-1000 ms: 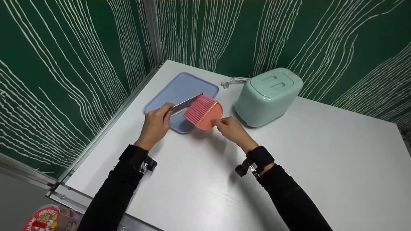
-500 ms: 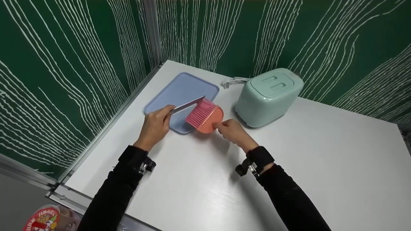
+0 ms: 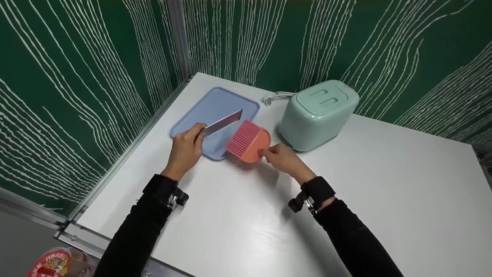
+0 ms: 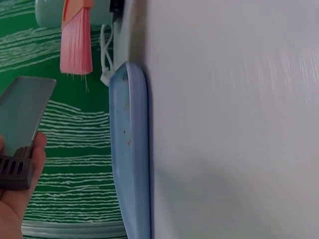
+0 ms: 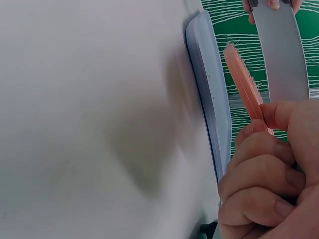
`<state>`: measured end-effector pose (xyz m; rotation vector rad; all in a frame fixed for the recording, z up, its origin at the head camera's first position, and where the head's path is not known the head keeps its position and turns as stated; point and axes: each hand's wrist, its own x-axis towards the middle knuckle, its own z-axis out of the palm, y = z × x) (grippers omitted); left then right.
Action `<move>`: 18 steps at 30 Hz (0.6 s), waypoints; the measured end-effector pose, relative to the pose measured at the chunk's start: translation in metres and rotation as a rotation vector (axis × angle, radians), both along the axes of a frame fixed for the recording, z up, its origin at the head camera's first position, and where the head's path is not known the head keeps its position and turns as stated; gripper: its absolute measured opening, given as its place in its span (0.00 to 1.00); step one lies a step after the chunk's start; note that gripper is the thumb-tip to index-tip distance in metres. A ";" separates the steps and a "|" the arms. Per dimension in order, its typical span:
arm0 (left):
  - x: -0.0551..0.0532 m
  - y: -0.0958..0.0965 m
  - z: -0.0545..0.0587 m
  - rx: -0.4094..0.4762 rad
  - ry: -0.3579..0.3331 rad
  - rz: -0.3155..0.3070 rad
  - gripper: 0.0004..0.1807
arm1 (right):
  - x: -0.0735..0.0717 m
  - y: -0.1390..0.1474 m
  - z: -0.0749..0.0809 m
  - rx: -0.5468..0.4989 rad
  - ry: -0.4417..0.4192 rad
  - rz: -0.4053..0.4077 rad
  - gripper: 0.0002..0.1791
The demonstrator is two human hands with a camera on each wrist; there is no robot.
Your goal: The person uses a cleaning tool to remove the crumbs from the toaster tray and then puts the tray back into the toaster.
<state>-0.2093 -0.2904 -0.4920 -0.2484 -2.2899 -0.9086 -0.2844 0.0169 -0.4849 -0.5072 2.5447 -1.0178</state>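
Observation:
My left hand [image 3: 185,152] grips the dark slotted end of a flat metal crumb tray [image 3: 223,124], held tilted above the blue tray [image 3: 230,100]. In the left wrist view, the crumb tray [image 4: 26,107] shows its smooth metal face. With thumb and fingers, my right hand [image 3: 286,161] pinches the orange handle of a brush [image 3: 249,141] with pink bristles. The bristles point toward the crumb tray, a small gap apart from it. Small brown crumbs [image 4: 124,131] lie on the blue tray in the left wrist view. My right fingers [image 5: 259,169] are curled in the right wrist view.
A mint-green toaster [image 3: 319,115] stands on the white table [image 3: 365,192], right of the brush. Its pale cord and plug [image 3: 275,98] lie behind. Green walls with white lines [image 3: 238,38] border the table. A red-lidded tub [image 3: 54,263] sits below the near left edge.
The brush has moved down and right, off the crumb tray, which it overlapped before. The crumb tray has turned in my left hand, showing more of its face. The view has shifted slightly.

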 end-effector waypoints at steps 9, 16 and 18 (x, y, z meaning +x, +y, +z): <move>-0.001 0.009 0.002 0.035 -0.029 -0.010 0.08 | 0.003 0.034 -0.001 0.022 0.060 0.071 0.24; -0.003 0.018 0.004 0.076 -0.064 -0.039 0.09 | 0.007 0.066 0.002 0.025 0.036 0.091 0.25; -0.003 0.021 0.003 0.093 -0.070 -0.041 0.09 | 0.008 0.076 0.002 0.032 0.023 0.097 0.26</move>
